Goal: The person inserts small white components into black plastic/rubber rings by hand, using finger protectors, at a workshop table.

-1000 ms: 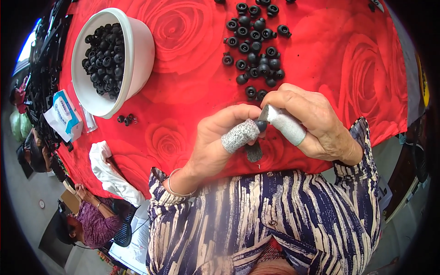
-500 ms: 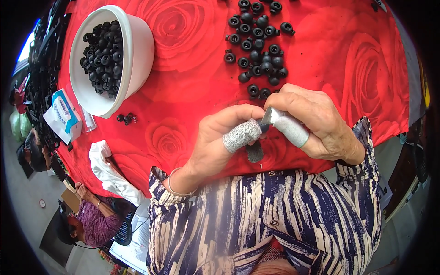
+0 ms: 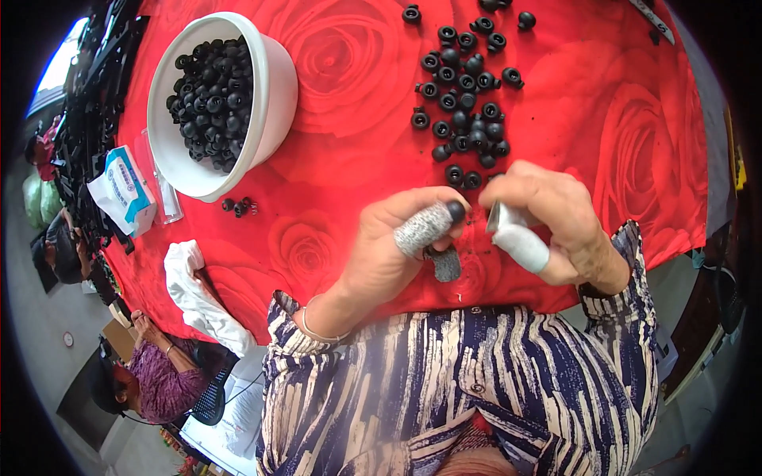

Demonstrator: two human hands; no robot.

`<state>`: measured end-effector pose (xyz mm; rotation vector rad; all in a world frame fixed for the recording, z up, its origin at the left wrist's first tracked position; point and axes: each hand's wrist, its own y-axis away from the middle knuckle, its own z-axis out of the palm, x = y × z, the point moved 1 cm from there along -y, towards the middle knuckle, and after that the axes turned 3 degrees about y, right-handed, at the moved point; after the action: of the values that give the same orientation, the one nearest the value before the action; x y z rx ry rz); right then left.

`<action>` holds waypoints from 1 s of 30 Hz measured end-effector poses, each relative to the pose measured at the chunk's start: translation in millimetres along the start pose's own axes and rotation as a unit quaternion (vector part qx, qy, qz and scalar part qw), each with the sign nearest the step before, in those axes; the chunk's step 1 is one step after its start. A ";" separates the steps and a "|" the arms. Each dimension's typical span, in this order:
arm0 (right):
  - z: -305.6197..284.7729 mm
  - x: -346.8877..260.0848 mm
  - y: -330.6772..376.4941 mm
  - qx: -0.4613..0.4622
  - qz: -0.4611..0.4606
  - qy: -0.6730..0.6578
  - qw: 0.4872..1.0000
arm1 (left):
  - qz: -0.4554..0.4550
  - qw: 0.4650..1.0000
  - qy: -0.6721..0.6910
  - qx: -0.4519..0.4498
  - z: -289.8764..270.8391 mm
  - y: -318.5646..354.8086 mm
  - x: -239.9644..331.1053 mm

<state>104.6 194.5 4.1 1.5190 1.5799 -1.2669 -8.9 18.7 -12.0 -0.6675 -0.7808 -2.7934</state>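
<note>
My left hand (image 3: 379, 252) pinches a small round black part (image 3: 456, 211) between thumb and a finger wrapped in a speckled grey finger cover (image 3: 421, 228). Another fingertip below it wears a dark grey cover (image 3: 447, 266). Just to the right, my right hand (image 3: 559, 214) closes around a small metal blade (image 3: 494, 215), with a pale cover (image 3: 521, 247) on its thumb. A gap separates the blade from the black part. Beyond both hands, many similar black parts (image 3: 467, 101), rounded with hollow ends, lie loosely on the red rose-patterned tablecloth (image 3: 357, 159).
A white tub (image 3: 279, 95) full of black parts stands at the far left. Near it are a few loose bits (image 3: 240, 208), a white-and-blue packet (image 3: 127, 190) and a crumpled white cloth (image 3: 202, 305). Another person in purple (image 3: 167, 381) sits at the lower left.
My right hand has drawn the blade away to the right from the black part. My left hand still holds that part. The tub and table have shifted slightly rightward in view.
</note>
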 end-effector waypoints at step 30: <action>15.3 -9.1 2.3 0.164 -0.176 0.233 0.942 | 0.416 0.809 -0.395 0.132 24.6 26.1 62.4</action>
<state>105.5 176.7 6.3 1.9104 2.0962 -1.4996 -47.8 7.0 47.3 -1.6527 -0.7013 -1.5284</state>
